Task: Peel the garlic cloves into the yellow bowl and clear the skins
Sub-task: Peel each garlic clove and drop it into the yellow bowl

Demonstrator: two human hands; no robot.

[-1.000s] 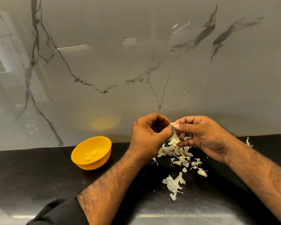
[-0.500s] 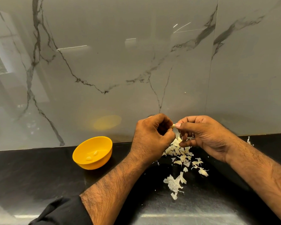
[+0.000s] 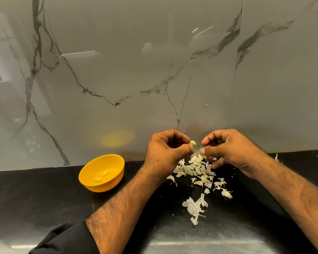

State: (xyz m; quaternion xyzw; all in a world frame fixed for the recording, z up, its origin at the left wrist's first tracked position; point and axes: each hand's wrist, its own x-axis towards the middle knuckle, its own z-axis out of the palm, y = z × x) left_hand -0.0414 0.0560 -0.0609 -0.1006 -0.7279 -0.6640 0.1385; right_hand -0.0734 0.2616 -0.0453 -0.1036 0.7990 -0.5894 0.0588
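My left hand (image 3: 165,153) pinches a pale garlic clove (image 3: 192,143) between thumb and forefinger, raised above the counter. Just right of it, my right hand (image 3: 229,149) has its fingers curled, and thumb and forefinger pinch what looks like a small piece of skin (image 3: 199,153). A narrow gap separates the two hands. Below them a pile of garlic skins (image 3: 198,171) is scattered on the black counter. The yellow bowl (image 3: 92,182) sits to the left with two peeled cloves (image 3: 101,176) inside.
The black countertop (image 3: 35,198) meets a glossy marble-patterned wall (image 3: 154,79) right behind the hands. A larger torn skin (image 3: 194,208) lies nearer to me. One stray skin flake (image 3: 276,157) sits far right by the wall.
The hands, which met at the clove, have pulled slightly apart. The clove stays in my left hand, and my right hand has drawn away to the right.
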